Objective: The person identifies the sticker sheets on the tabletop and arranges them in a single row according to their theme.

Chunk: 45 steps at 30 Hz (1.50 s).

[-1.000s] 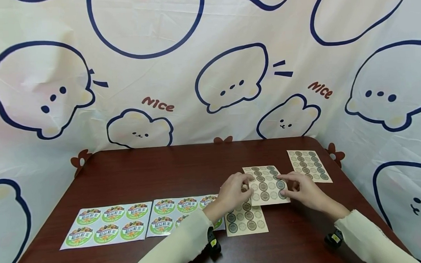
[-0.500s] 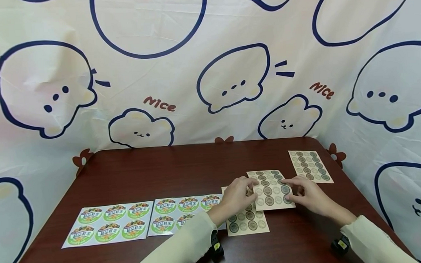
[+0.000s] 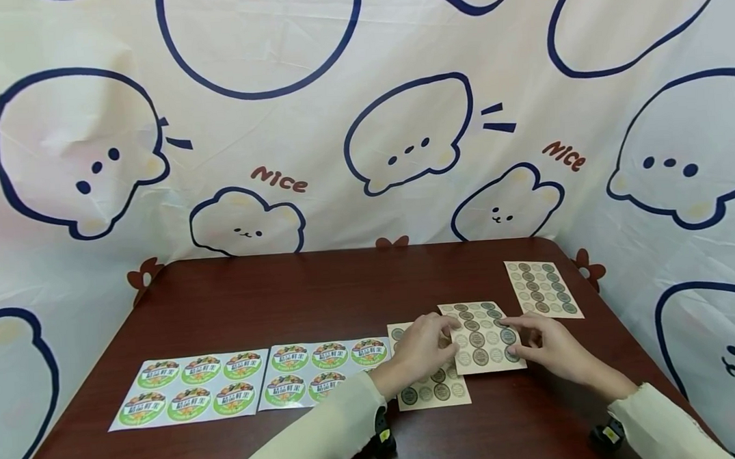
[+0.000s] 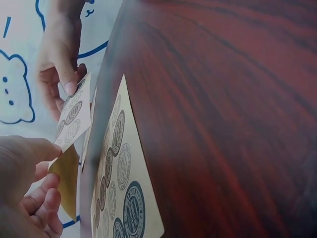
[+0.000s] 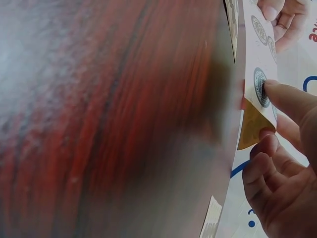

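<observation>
A cream sticker sheet (image 3: 484,341) printed with rows of round grey and pale seals is held above the table between both hands. My left hand (image 3: 423,347) pinches its left edge, thumb on the printed face in the left wrist view. At the opposite edge my right hand (image 3: 548,345) pinches the sheet, thumb over a dark seal in the right wrist view. Its yellowish back (image 5: 255,124) shows below the fingers there. Under it and to the left lies a second cream sheet (image 3: 433,394) of the same kind, partly hidden by the left hand and the held sheet.
A third cream seal sheet (image 3: 544,289) lies at the table's back right. On the left, two white sheets with green oval labels lie side by side, the outer one (image 3: 186,391) and the inner one (image 3: 312,374). A patterned cloth (image 3: 313,122) hangs behind the brown table (image 3: 297,301).
Both hands have moved right and slightly nearer the body with the held seal sheet, uncovering more of the sheet beneath. The sheets on the table stay in place.
</observation>
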Each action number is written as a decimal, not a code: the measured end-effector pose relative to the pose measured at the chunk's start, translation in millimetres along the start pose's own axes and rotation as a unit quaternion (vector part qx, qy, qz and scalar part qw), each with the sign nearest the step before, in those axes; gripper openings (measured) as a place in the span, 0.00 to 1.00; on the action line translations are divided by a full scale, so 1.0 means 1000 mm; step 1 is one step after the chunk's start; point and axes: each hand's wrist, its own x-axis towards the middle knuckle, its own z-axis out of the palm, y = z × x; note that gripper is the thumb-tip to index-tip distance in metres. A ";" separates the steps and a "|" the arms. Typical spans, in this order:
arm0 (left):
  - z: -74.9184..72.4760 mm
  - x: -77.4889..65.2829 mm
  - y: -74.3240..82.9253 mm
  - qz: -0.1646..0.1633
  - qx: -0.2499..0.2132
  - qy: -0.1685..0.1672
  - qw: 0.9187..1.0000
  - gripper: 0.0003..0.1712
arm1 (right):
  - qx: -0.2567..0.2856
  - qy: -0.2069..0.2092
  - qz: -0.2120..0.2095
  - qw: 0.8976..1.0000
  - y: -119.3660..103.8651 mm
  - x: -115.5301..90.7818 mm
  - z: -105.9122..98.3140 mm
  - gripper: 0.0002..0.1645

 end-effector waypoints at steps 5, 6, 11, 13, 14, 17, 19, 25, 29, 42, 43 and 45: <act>0.002 -0.002 0.003 -0.001 0.003 -0.009 1.000 0.21 | -0.006 -0.002 -0.006 1.000 0.001 -0.005 -0.002 0.26; 0.003 -0.002 0.004 0.001 0.005 -0.011 1.000 0.21 | -0.007 -0.003 -0.004 1.000 0.001 -0.006 -0.003 0.26; 0.004 -0.001 0.010 0.002 0.010 -0.020 1.000 0.21 | -0.009 -0.015 0.006 1.000 0.004 -0.011 -0.005 0.26; 0.005 -0.001 0.012 -0.001 0.013 -0.024 1.000 0.21 | -0.003 -0.025 0.015 1.000 0.005 -0.012 -0.005 0.28; 0.006 -0.002 0.013 -0.003 0.015 -0.028 1.000 0.22 | 0.001 -0.032 0.020 0.999 0.006 -0.013 -0.006 0.29; 0.009 -0.002 0.014 -0.003 0.023 -0.039 0.999 0.23 | 0.006 -0.057 0.037 0.998 0.007 -0.015 -0.007 0.31; 0.011 -0.003 0.014 0.000 0.029 -0.046 0.999 0.24 | 0.008 -0.067 0.046 0.997 0.008 -0.016 -0.007 0.32; 0.014 -0.005 0.015 0.009 0.043 -0.048 0.998 0.24 | 0.010 -0.075 0.030 0.997 0.009 -0.016 -0.008 0.31; 0.015 -0.006 0.016 0.006 0.048 -0.051 0.998 0.24 | 0.001 -0.091 0.040 0.995 0.010 -0.015 -0.006 0.32; 0.018 -0.009 0.014 0.018 0.081 -0.064 0.994 0.25 | -0.008 -0.131 0.052 0.990 0.010 -0.013 -0.003 0.33; 0.019 -0.009 0.014 0.019 0.083 -0.066 0.994 0.24 | -0.008 -0.132 0.052 0.990 0.010 -0.013 -0.002 0.33; 0.019 -0.009 0.014 0.021 0.087 -0.068 0.994 0.25 | -0.009 -0.133 0.054 0.990 0.009 -0.013 -0.002 0.33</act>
